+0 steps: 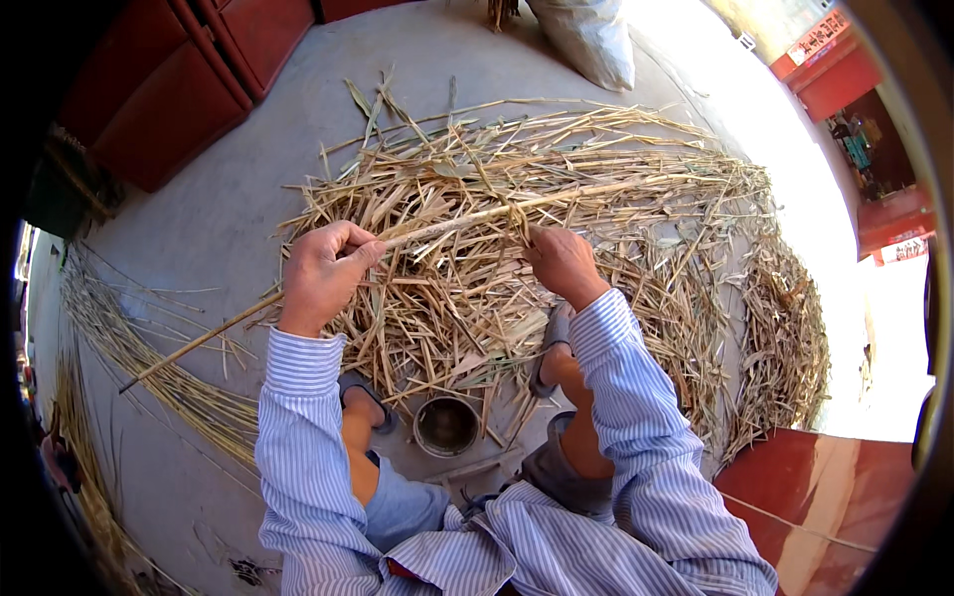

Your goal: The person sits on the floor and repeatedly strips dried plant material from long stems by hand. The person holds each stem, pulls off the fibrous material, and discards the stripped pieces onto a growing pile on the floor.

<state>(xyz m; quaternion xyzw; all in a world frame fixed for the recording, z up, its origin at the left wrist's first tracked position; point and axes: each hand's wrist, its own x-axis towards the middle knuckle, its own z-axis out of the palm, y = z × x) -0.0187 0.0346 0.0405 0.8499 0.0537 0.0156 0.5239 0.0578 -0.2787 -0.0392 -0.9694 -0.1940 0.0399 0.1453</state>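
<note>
A long, thin reed stalk (pixel 452 223) slants across in front of me, its darker thin end low on the left and its other end over the pile. My left hand (pixel 324 274) pinches the stalk between thumb and fingers. At a joint farther along, a dry strip of leaf sheath (pixel 518 219) stands away from the stalk. The fingers of my right hand (pixel 562 260) are closed at that strip, close beside the stalk. Beneath both hands spreads a wide heap of dry straw-coloured husks (pixel 437 308).
Between my feet stands a round metal can (pixel 446 427). Bare long stalks (pixel 184 382) lie on the concrete floor (pixel 214 199) at the left. A pale sack (pixel 588 42) is at the far side, and dark red furniture (pixel 164 89) stands far left. A red-brown surface (pixel 770 482) borders the right.
</note>
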